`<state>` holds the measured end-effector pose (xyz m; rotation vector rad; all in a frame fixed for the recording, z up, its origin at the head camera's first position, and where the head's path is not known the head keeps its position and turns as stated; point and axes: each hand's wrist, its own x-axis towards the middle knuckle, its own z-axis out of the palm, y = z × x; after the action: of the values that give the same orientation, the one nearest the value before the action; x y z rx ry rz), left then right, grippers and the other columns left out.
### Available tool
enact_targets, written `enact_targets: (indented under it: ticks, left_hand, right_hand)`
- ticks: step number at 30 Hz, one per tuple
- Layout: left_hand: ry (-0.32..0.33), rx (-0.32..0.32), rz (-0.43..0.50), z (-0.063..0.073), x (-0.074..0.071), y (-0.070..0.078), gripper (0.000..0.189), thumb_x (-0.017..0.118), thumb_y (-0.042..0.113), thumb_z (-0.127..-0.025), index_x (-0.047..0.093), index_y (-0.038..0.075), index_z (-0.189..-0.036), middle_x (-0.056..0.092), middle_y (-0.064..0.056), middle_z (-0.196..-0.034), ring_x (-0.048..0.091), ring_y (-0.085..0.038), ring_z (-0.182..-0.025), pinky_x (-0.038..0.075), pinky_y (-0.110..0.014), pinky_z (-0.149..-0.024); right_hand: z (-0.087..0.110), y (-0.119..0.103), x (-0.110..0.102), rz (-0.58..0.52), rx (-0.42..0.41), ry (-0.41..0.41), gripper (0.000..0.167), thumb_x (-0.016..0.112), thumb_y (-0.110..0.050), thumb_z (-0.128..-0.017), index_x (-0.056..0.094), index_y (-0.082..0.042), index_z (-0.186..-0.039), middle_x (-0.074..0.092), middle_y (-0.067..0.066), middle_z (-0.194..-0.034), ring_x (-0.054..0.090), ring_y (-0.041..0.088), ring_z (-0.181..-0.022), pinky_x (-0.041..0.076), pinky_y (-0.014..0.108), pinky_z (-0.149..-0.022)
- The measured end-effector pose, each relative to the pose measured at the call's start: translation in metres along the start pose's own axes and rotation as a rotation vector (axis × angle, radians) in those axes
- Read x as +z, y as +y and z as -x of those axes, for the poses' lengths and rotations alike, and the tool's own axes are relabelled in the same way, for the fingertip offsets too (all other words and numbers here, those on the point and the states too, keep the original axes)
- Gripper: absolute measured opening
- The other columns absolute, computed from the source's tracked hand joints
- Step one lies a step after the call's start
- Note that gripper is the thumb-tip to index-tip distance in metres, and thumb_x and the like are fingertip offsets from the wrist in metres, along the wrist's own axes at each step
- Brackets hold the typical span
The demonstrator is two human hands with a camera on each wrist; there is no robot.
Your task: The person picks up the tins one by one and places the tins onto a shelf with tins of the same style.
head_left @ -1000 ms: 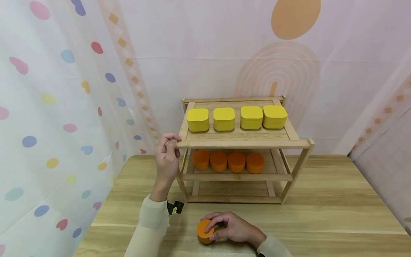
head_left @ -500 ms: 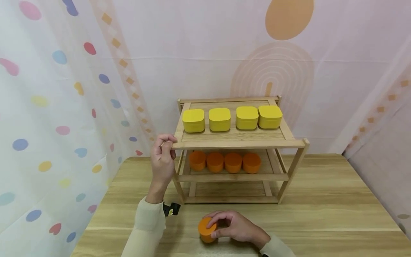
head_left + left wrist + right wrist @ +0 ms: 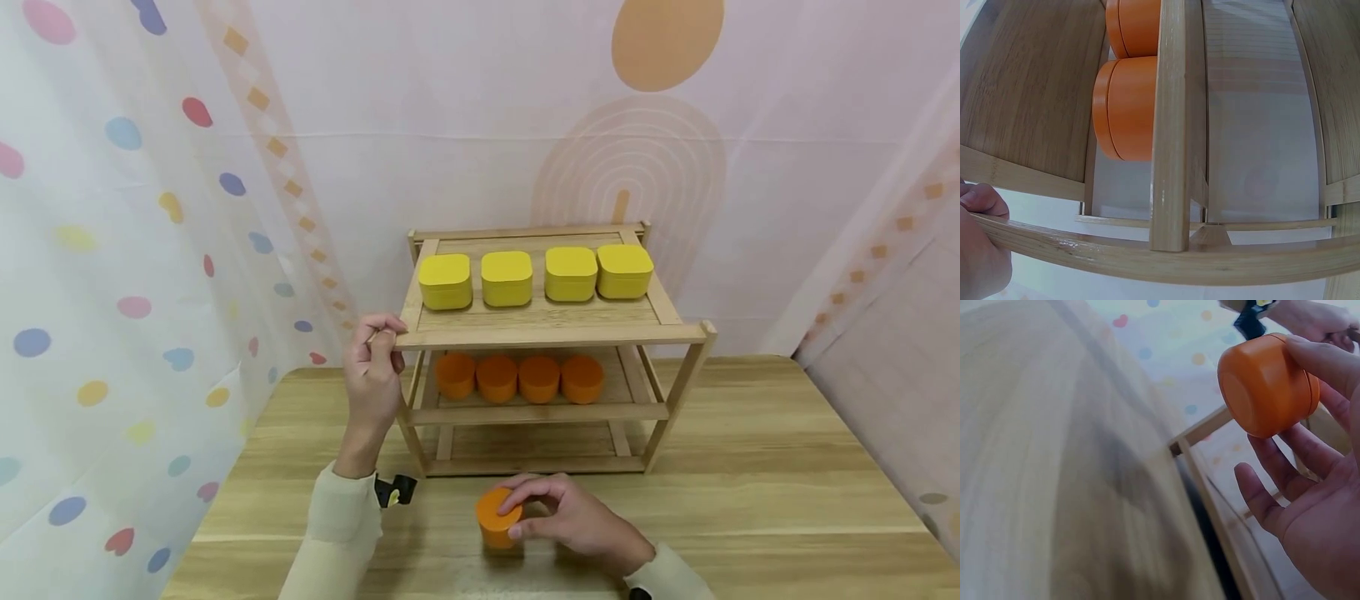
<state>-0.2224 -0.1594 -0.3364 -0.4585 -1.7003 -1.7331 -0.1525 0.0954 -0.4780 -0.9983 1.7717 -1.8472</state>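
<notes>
My left hand (image 3: 373, 367) grips the front left corner of a three-tier wooden shelf (image 3: 555, 335), thumb and fingers round the top rail. Between the thumb and fingers of my right hand (image 3: 570, 517) is a round orange lidded box (image 3: 498, 518), in front of the shelf. In the right wrist view this orange box (image 3: 1266, 387) is clear of the table, its base showing. Several like orange boxes (image 3: 497, 379) stand in a row on the middle tier. On the top tier several yellow square boxes (image 3: 507, 279) with rounded corners form another row.
The shelf stands on a wood-grain table (image 3: 765, 467), and its bottom tier (image 3: 532, 437) sits low behind my right hand. A patterned curtain (image 3: 450, 108) hangs behind and to the left. A black wrist camera (image 3: 396, 490) sits on my left wrist.
My right hand has raised the orange box and brought it a little toward the shelf and to the right. The left hand keeps its hold on the corner while the head view shifts slightly.
</notes>
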Motion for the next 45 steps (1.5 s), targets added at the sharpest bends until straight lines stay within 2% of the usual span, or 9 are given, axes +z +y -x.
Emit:
enact_targets:
  ticks: [4,11,15,24,28,36,42,45]
  left_hand:
    - [-0.001,-0.003,0.002,0.0,-0.001,-0.001,0.021,0.039,0.005,-0.098,0.053,-0.01,-0.094,0.048,0.0,-0.079,0.039,-0.011,-0.052,0.035,-0.02,-0.049]
    - [0.004,0.0,0.004,0.0,0.0,-0.002,0.021,0.039,0.005,-0.098,0.053,-0.01,-0.094,0.047,0.0,-0.077,0.04,-0.01,-0.052,0.035,-0.02,-0.049]
    - [0.009,0.0,0.012,0.0,0.0,-0.002,0.021,0.039,0.005,-0.098,0.052,-0.011,-0.094,0.049,0.001,-0.08,0.039,-0.01,-0.053,0.035,-0.019,-0.05]
    - [0.016,0.008,0.029,0.0,0.001,-0.002,0.021,0.04,0.005,-0.098,0.051,-0.012,-0.093,0.048,0.002,-0.079,0.039,-0.009,-0.052,0.035,-0.019,-0.049]
    - [0.014,0.015,0.018,0.0,0.001,-0.002,0.021,0.04,0.006,-0.098,0.051,-0.011,-0.093,0.047,0.001,-0.076,0.039,-0.009,-0.052,0.034,-0.019,-0.049]
    - [0.012,0.014,0.016,0.0,0.001,-0.002,0.021,0.04,0.006,-0.098,0.051,-0.012,-0.093,0.046,0.0,-0.074,0.039,-0.01,-0.052,0.034,-0.019,-0.049]
    - [0.009,0.001,0.018,-0.001,0.001,-0.003,0.022,0.04,0.007,-0.099,0.051,-0.011,-0.094,0.046,0.0,-0.074,0.039,-0.011,-0.052,0.034,-0.02,-0.049]
    - [0.009,-0.003,0.022,0.0,0.001,-0.003,0.021,0.04,0.007,-0.099,0.051,-0.011,-0.094,0.045,-0.001,-0.072,0.039,-0.011,-0.052,0.034,-0.02,-0.049]
  right_hand:
    - [0.004,-0.008,-0.007,0.028,-0.028,0.02,0.021,0.067,-0.008,-0.093,0.07,-0.003,-0.113,0.056,0.018,-0.138,0.05,0.02,-0.132,0.038,0.025,-0.11]
    - [0.01,-0.024,-0.018,0.117,-0.196,0.055,0.022,0.065,0.002,-0.091,0.069,-0.001,-0.112,0.057,0.023,-0.134,0.056,0.018,-0.126,0.044,0.028,-0.105]
    - [0.015,-0.035,-0.023,0.149,-0.24,0.083,0.024,0.065,0.006,-0.09,0.069,-0.002,-0.112,0.057,0.024,-0.134,0.055,0.017,-0.126,0.045,0.028,-0.104]
    - [0.028,-0.055,-0.036,0.228,-0.244,0.159,0.027,0.066,0.008,-0.087,0.07,-0.004,-0.111,0.059,0.02,-0.134,0.055,0.014,-0.127,0.047,0.025,-0.101]
    - [0.033,-0.061,-0.042,0.257,-0.271,0.209,0.029,0.068,0.011,-0.085,0.07,-0.003,-0.11,0.06,0.019,-0.132,0.056,0.012,-0.126,0.049,0.024,-0.098]
    - [0.041,-0.078,-0.05,0.303,-0.217,0.375,0.029,0.071,0.01,-0.082,0.067,-0.004,-0.107,0.064,-0.002,-0.13,0.056,0.008,-0.125,0.046,0.021,-0.1]
    - [0.042,-0.084,-0.053,0.338,-0.276,0.486,0.03,0.069,0.016,-0.081,0.067,0.003,-0.108,0.062,0.004,-0.132,0.056,0.008,-0.124,0.049,0.02,-0.096]
    - [0.043,-0.086,-0.054,0.372,-0.258,0.566,0.03,0.07,0.015,-0.08,0.068,0.002,-0.107,0.062,0.003,-0.131,0.054,0.007,-0.125,0.047,0.017,-0.097]
